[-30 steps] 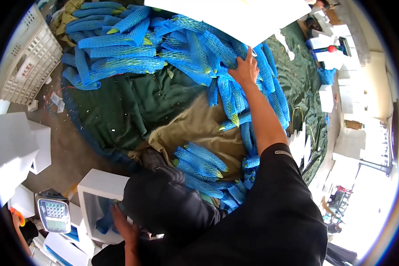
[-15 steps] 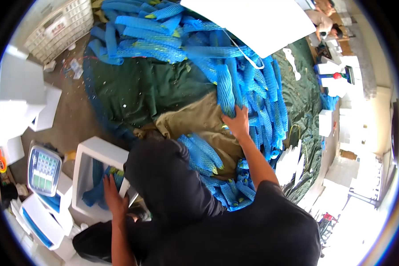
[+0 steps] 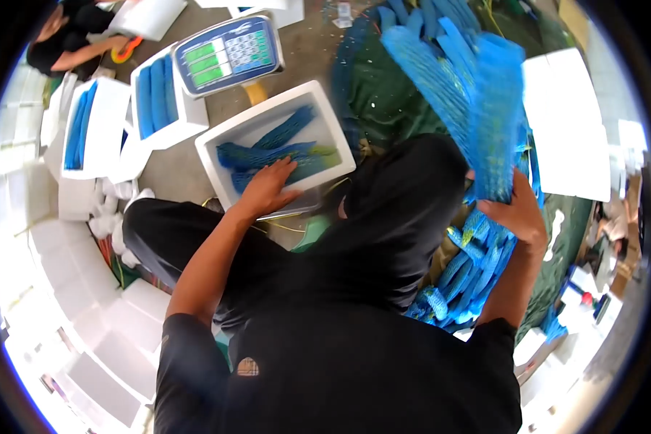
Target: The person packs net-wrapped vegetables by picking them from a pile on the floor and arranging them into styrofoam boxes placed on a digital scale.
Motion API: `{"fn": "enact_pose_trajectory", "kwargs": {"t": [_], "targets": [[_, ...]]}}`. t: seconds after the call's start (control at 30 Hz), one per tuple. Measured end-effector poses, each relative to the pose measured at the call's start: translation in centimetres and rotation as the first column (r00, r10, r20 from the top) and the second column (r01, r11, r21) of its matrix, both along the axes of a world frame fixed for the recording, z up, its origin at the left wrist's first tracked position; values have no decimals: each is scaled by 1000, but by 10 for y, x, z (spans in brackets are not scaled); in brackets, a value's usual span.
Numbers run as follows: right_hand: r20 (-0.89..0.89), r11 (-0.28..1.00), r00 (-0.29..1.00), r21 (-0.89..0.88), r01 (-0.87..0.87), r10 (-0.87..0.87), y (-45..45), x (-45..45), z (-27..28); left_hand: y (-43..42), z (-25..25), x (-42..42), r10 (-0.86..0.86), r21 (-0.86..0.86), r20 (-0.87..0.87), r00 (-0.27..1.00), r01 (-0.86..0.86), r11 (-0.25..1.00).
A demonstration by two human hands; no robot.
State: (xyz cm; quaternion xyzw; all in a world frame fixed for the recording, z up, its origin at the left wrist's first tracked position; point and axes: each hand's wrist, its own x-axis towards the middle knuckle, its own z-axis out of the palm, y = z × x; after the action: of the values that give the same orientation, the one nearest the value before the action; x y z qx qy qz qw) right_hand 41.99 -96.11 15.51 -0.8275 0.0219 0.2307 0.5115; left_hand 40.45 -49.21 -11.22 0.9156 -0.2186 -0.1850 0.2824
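Observation:
My right hand (image 3: 519, 211) is closed round the lower end of a long blue mesh-sleeved piece (image 3: 496, 119), held upright above the heap at my right. Yellow-green shows through its mesh; motion blurs it slightly. My left hand (image 3: 269, 189) reaches into a white foam box (image 3: 330, 116), fingers stretched over several blue mesh-sleeved pieces (image 3: 257, 155) lying inside. One of these has a yellow-green end near my fingertips. The heap of sleeved pieces (image 3: 470, 267) spreads beside my right knee and farther back.
A scale (image 3: 228, 56) with a keypad stands behind the box. Other foam boxes (image 3: 188, 119) hold blue sleeves at left. A white foam board (image 3: 568, 123) lies at right on green cloth (image 3: 383, 101). Another person (image 3: 79, 43) sits at the upper left, with an orange tape-like ring nearby.
My view has swung left toward the foam box. My right hand, which was at the heap, has lifted a sleeved piece. My left hand stays in the box.

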Motion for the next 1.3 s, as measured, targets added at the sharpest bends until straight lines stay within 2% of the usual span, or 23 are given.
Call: {"fn": "enact_pose_trajectory", "kwargs": {"t": [0.03,0.07,0.13,0.17,0.2,0.23,0.27,0.33,0.37,0.47,0.57,0.67,0.77,0.8,0.83,0.87,0.9,1.0,1.1,1.13,1.2,1.23,1.3], "targets": [[72,985,985,-81,-150,156,19,20,0,4,1,-4,34,-19,11,999,-34,999],[128,943,942,-170,-287,310,38,39,-1,7,6,-4,206,-67,-69,976,-211,975],[61,864,881,-238,-444,469,92,72,-11,14,29,5,507,-122,-245,826,-545,829],[57,757,802,-377,-534,594,120,83,-21,15,37,11,607,-246,-103,788,-611,752],[37,625,710,-508,-593,703,147,91,-35,20,46,17,678,-256,14,735,-653,713],[3,560,656,-524,-642,755,171,98,-50,28,50,23,688,-289,178,703,-632,720],[-38,489,597,-535,-689,801,190,101,-68,36,54,25,685,-312,330,650,-610,728],[66,429,480,-566,-704,875,215,97,-108,53,68,26,572,-336,458,680,-464,820],[183,442,416,-558,-702,891,220,94,-133,61,75,29,471,-364,420,776,-331,871],[141,283,247,-571,-771,959,231,82,-183,73,3,22,137,-23,467,873,-143,990],[135,299,271,-556,-775,953,229,63,-198,61,-4,0,130,43,338,932,-153,987],[170,278,220,-615,-738,961,227,71,-188,52,-17,12,121,111,294,948,-159,981],[240,478,415,-506,-718,877,220,91,-175,50,-10,9,158,25,285,945,-173,985],[132,523,539,-510,-683,832,221,96,-169,51,-4,9,171,-15,267,948,-173,985],[25,564,649,-519,-642,761,229,103,-148,49,8,10,149,87,220,964,-172,981],[-76,599,741,-536,-595,667,236,110,-138,49,5,10,149,82,248,957,-174,981],[18,600,731,-586,-544,682,238,114,-143,48,-1,8,148,78,274,950,-175,982],[75,503,606,-643,-578,792,266,123,-157,45,-7,4,153,63,298,942,-180,982],[137,446,514,-710,-545,846,290,119,-222,44,-9,2,154,53,366,918,-186,981],[144,423,482,-728,-540,864,296,119,-242,44,-4,2,150,67,311,939,-179,981],[139,466,567,-739,-486,812,306,120,-277,44,5,5,143,93,198,970,-164,982],[138,486,607,-746,-456,782,308,122,-292,46,2,5,129,82,213,969,-149,985],[232,512,590,-777,-366,774,303,120,-323,46,-2,4,133,51,281,950,-153,987]]}}
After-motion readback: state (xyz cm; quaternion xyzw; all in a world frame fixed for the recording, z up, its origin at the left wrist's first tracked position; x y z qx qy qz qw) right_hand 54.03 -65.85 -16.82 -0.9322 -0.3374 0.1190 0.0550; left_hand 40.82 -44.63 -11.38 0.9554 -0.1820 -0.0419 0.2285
